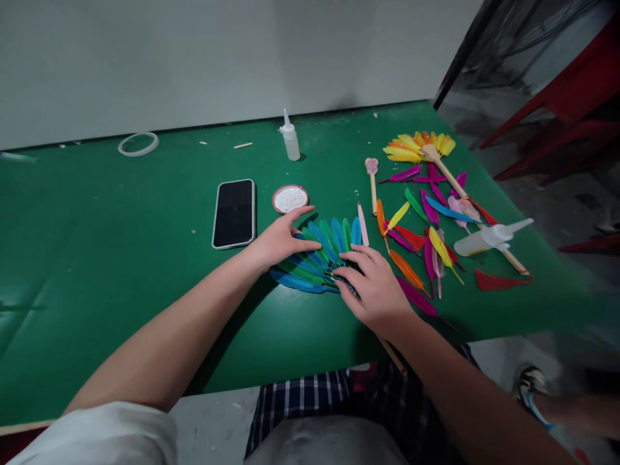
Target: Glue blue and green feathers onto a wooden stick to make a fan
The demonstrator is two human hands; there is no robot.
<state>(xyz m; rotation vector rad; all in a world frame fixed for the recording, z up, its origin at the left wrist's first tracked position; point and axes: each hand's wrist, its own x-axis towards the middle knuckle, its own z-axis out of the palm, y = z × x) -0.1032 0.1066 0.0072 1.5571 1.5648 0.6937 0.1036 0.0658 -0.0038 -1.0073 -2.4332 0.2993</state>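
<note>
Feather fan (327, 236) lies under our left hand (279, 243) and right hand (378, 285), fingers apart; pink tool (363, 226) and loose feathers (407, 269) crowd its right, phone (234, 214) and red-rimmed disc (290, 198) nearby.

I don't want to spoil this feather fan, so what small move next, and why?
Perhaps press the blue-and-green feather fan gently where its quills converge, using the right hand: its fingers are at that spot, while the left hand is at the spread feathers and could steady them.
</note>
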